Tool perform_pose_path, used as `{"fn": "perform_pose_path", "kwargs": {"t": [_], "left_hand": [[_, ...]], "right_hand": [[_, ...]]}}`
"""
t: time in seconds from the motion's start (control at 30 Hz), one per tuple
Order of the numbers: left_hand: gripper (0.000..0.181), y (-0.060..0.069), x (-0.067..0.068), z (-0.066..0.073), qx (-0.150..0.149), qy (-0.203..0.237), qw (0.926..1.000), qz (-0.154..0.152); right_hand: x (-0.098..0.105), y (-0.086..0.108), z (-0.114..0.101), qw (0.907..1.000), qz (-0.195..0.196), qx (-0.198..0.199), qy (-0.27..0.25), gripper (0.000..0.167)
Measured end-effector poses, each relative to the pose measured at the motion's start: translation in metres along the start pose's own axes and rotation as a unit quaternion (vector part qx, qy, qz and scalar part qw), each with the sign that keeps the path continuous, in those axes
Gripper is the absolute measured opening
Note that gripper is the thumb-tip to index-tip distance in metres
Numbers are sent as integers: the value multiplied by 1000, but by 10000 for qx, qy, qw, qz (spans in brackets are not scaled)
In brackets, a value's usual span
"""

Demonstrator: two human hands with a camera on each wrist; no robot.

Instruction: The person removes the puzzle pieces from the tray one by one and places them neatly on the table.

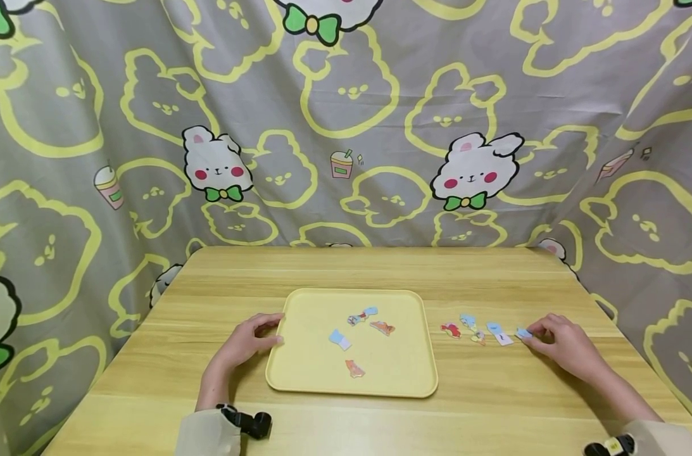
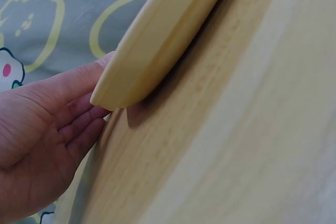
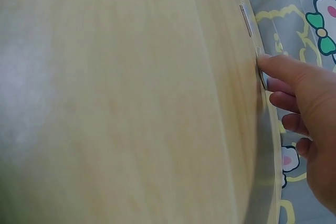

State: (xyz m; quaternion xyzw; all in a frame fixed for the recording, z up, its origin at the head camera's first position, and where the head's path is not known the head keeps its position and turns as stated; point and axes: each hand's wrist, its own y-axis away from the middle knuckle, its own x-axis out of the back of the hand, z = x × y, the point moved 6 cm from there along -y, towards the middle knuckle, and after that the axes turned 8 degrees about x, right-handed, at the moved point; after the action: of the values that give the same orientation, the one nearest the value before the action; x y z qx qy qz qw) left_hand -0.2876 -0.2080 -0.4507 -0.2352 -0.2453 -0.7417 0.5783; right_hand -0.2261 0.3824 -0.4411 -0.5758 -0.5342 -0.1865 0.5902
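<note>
My left hand (image 1: 249,342) is at the left rim of a yellow tray (image 1: 300,373), thumb and fingertips on its edge. In the left wrist view, the thumb lies against the tray's rim (image 2: 152,40) with the other fingers curled beside it. My right hand (image 1: 565,345) pinches a small blue puzzle piece (image 1: 523,332) at the right end of a row of pieces. From the right wrist, that piece appears edge-on and tilted between thumb and fingers. Nearest to it lies a blue-and-white puzzle piece (image 1: 499,334) on the table.
Further left in the row lie a red piece (image 1: 451,329), a light-blue piece (image 1: 468,322) and a yellowish piece (image 1: 478,337). Several pieces lie in the tray, among them a blue-and-lilac one (image 1: 340,339) and an orange one (image 1: 354,368). A patterned curtain (image 1: 380,114) surrounds the wooden table (image 1: 494,405).
</note>
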Motion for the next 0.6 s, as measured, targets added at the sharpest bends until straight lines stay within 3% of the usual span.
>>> {"fn": "perform_pose_path", "kwargs": {"t": [0.13, 0.37, 0.6], "left_hand": [[54, 0, 0, -1, 84, 35, 10000, 21], [53, -1, -1, -1, -32, -39, 10000, 28], [54, -2, -1, -3, 151, 16, 9999, 30]], "right_hand": [[-1, 1, 2, 9999, -48, -92, -12, 16], [-3, 1, 4, 9999, -85, -115, -72, 18], [-2, 1, 5, 9998, -71, -158, -108, 20]]}}
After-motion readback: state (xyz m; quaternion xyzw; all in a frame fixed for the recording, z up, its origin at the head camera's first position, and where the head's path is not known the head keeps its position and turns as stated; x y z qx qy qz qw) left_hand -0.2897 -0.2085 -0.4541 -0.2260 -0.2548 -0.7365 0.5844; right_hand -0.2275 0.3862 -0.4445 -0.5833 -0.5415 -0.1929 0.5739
